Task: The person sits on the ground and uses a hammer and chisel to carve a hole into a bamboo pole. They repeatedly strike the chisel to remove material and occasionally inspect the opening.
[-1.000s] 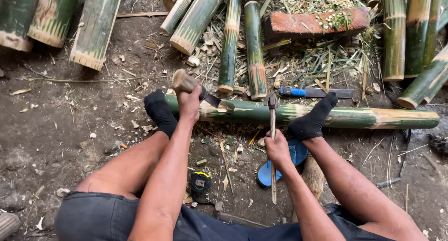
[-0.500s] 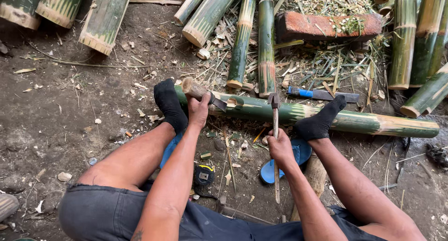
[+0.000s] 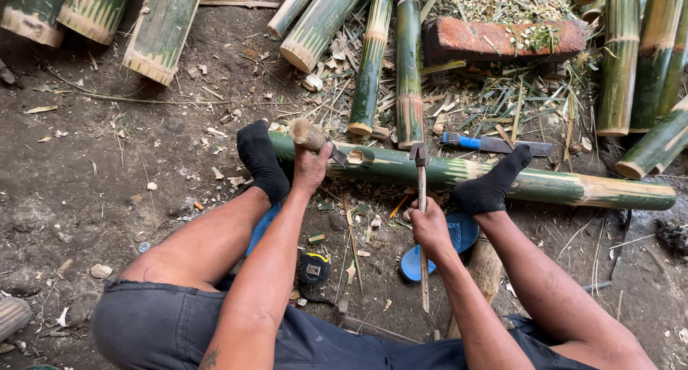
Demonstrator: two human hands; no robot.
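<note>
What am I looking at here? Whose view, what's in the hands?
No machine: a person seated on dirt ground, filmed by a camera on their own head looking down. Both socked feet rest on a long green bamboo pole lying crosswise. The left hand holds a wooden-handled chisel against the pole, where a notch is cut. The right hand grips a hammer, its head at the pole. Nearby: more cut bamboo, a brick, a blue-handled chisel, a tape measure.

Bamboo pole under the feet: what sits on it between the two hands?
In the head view, on the bamboo pole between the left hand and right hand: a chisel blade, a cut notch and the hammer head.
</note>
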